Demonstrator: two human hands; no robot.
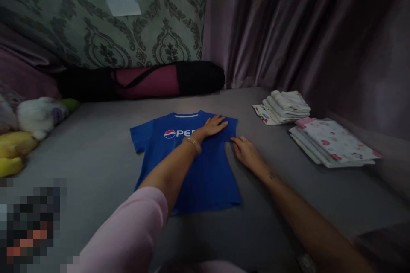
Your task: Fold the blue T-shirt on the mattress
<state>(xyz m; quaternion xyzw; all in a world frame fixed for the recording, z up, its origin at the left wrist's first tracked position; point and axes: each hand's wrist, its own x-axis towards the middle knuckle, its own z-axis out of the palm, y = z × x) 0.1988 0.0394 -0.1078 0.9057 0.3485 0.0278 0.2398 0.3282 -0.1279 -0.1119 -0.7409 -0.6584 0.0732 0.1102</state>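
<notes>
A blue short-sleeved T-shirt [205,175] with a round logo and white letters lies spread flat, front side up, its collar away from me. My left hand [214,126] rests on it near the right shoulder, fingers stretched out and palm down, covering part of the lettering. At the hem of the right sleeve, my right hand [246,151] pinches the sleeve's lower corner between thumb and fingers. A bracelet circles my left wrist.
Folded light cloths form a small stack [285,106] and a larger printed stack [336,143] at right on the grey sheet [102,149]. A long black and maroon bag [147,81] lies along the wall. Plush toys [38,115] sit at left; curtains [272,30] hang behind.
</notes>
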